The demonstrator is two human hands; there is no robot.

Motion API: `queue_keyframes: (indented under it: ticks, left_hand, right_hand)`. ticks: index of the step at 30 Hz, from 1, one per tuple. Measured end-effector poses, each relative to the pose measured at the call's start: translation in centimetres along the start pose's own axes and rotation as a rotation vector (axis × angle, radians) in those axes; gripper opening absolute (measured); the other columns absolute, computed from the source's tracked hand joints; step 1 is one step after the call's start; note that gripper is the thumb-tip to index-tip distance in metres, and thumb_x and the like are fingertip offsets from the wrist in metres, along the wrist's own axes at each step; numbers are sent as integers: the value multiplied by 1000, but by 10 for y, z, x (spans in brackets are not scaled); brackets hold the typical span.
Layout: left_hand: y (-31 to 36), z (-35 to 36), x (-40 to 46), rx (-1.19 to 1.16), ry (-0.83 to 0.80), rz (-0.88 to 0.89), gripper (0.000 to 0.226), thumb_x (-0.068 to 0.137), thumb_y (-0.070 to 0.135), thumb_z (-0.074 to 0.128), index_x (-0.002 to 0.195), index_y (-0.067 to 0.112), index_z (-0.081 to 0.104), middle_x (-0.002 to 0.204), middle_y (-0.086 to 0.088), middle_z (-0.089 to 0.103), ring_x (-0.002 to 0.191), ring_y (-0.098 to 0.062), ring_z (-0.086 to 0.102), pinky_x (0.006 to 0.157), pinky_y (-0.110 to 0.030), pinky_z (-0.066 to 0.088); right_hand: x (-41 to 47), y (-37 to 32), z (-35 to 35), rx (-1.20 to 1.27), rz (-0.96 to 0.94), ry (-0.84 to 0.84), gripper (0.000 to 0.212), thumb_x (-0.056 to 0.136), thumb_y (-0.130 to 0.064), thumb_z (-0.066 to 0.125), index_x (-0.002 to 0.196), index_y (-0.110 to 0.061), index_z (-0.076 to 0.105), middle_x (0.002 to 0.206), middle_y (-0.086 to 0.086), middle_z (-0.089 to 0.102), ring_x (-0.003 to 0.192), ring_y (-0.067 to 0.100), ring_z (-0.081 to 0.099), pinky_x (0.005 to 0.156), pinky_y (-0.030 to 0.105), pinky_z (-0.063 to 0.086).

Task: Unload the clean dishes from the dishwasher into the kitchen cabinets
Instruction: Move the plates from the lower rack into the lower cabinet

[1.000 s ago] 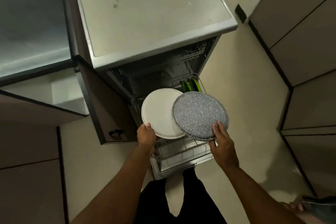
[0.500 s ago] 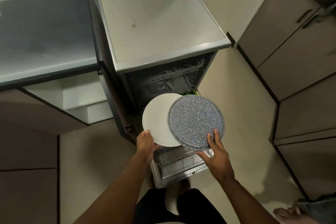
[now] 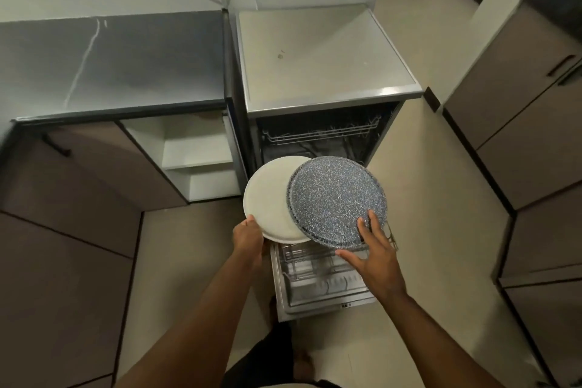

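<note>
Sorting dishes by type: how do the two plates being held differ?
The white plate is plain and pale, held by the left hand; the speckled plate is grey-blue, held by the right hand. The speckled plate overlaps the white plate's right edge. Both are round and similar in size.

left arm: reaching forward, bare | left hand point(image 3: 248, 238): fingers curled, gripping a rim, thumb on top | right arm: reaching forward, bare | right hand point(image 3: 371, 253): fingers spread, thumb out left, holding an edge from below
</note>
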State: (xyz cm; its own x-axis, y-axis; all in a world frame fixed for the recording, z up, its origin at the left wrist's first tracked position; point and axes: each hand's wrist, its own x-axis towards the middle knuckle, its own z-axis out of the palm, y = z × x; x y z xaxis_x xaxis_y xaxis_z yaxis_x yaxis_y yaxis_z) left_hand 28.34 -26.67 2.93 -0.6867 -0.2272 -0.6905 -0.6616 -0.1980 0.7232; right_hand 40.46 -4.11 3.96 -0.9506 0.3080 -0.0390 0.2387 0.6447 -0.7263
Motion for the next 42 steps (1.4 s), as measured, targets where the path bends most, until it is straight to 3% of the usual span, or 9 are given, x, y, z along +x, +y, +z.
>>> queue_keyframes:
  ticks: [2, 5, 12, 18, 24, 28, 32, 38, 42]
  left_hand:
    - [-2, -16, -4, -13, 16, 23, 26, 104, 25, 43, 94, 10, 62, 94, -9, 66, 94, -28, 63, 95, -54, 52]
    - [-2, -41, -14, -68, 36, 44, 29, 105, 24, 40, 99, 8, 63, 102, -13, 66, 95, -27, 61, 97, -54, 51]
    - [2, -105, -20, -199, 113, 47, 30, 106, 22, 37, 86, 13, 58, 88, -7, 62, 81, -21, 58, 79, -40, 53]
    - [13, -151, -11, -264, 153, 53, 26, 106, 23, 37, 94, 12, 56, 86, -6, 60, 77, -20, 58, 77, -40, 53]
    - [35, -206, 3, -288, 164, 79, 25, 107, 23, 36, 111, 10, 56, 102, -12, 61, 94, -27, 58, 71, -37, 53]
    - [41, -242, 16, -257, 172, 71, 26, 106, 23, 37, 98, 10, 58, 102, -13, 61, 84, -23, 59, 60, -31, 51]
    - [38, -263, 20, -263, 162, 34, 26, 106, 23, 37, 110, 8, 58, 102, -12, 63, 81, -21, 60, 59, -31, 49]
    - [48, -295, 39, -239, 194, 40, 27, 106, 21, 37, 98, 9, 60, 91, -8, 64, 82, -21, 61, 56, -29, 49]
    - [60, -304, 55, -253, 198, 10, 29, 106, 23, 38, 87, 16, 58, 89, -5, 64, 84, -21, 60, 63, -33, 50]
  right_hand:
    - [-8, -10, 3, 6, -19, -26, 98, 66, -59, 68, 150, -17, 36, 163, -11, 11, 143, 5, 20, 112, 27, 21]
    - [-17, -21, 14, -1, -59, -52, 99, 67, -59, 68, 151, -17, 35, 163, -10, 10, 144, 6, 20, 112, 25, 24]
    - [-27, -59, 47, -55, -158, -135, 99, 70, -60, 69, 152, -19, 31, 163, -14, 4, 143, 4, 17, 112, 25, 21]
    - [-29, -93, 79, -66, -216, -152, 97, 71, -47, 80, 150, -15, 33, 162, -11, 8, 143, 7, 21, 113, 25, 22]
    - [-34, -134, 122, -78, -238, -166, 98, 69, -54, 77, 149, -15, 36, 163, -9, 13, 140, 5, 26, 110, 23, 27]
    - [-41, -151, 153, -80, -241, -177, 96, 71, -48, 80, 149, -12, 37, 162, -9, 12, 143, 9, 27, 112, 24, 26]
    - [-48, -161, 171, -52, -217, -197, 97, 71, -48, 80, 149, -12, 36, 162, -11, 11, 143, 7, 25, 113, 25, 26]
    - [-50, -183, 205, -9, -205, -214, 103, 67, -65, 68, 150, -12, 35, 163, -9, 11, 146, 12, 24, 115, 29, 25]
    - [-43, -194, 225, -15, -187, -175, 101, 68, -61, 73, 149, -12, 37, 162, -8, 13, 143, 10, 26, 114, 32, 28]
